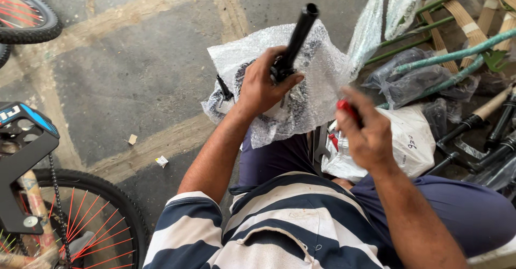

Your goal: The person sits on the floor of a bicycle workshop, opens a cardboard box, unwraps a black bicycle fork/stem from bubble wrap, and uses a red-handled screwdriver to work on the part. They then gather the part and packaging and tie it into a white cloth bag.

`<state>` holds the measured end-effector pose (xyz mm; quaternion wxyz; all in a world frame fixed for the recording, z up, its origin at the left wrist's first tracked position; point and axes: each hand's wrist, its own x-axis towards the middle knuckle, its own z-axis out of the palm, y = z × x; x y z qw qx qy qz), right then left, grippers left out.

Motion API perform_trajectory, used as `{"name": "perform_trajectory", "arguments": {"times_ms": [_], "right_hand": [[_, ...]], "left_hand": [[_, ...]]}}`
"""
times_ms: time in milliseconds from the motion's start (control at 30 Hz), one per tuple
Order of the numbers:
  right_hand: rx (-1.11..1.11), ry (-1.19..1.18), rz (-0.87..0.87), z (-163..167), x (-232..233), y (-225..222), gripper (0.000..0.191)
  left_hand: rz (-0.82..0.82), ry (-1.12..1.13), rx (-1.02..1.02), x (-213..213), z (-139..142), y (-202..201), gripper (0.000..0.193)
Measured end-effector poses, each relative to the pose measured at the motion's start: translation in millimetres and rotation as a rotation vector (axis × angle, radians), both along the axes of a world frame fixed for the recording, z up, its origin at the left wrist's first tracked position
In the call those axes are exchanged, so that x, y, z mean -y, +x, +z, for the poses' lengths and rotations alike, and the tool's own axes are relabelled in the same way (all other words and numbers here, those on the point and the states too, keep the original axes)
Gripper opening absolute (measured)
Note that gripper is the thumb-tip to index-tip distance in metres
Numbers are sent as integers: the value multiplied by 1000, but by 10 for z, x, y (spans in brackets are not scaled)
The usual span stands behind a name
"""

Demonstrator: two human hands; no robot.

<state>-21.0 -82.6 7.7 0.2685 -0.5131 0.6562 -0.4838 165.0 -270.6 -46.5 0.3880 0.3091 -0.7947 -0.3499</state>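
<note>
tube (299, 35): black, glossy
bubble wrap (322, 70): clear, whitish, dotted bubble pattern
tool handle (346, 108): red
shirt (279, 220): white with navy horizontal stripes
trousers (467, 210): dark blue
wheel spokes (97, 231): orange-red, black tyre
floor (123, 75): grey with tan bands
frame tubes (457, 51): teal green
bag (414, 140): white

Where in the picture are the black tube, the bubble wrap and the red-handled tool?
black tube (300, 32), head view, middle of its shaft.
bubble wrap (322, 70), head view, right side of the sheet.
red-handled tool (345, 108), head view, red part showing above the right hand's fingers.
</note>
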Motion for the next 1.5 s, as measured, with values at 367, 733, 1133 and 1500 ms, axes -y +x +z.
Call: {"name": "perform_trajectory", "arguments": {"times_ms": [367,733,1133,1500], "right_hand": [[-271,-195,179,22,580,-34,31],[70,-15,-61,-16,504,25,32],[-269,-67,5,195,15,-15,28],[-534,-113,43,24,-158,212,30]], "left_hand": [[-80,-134,-131,5,-89,-58,50],[-64,-133,-100,-1,-23,-30,49],[-35,-55,-16,-30,90,-39,53],[-50,-170,25,1,38,-100,53]]}}
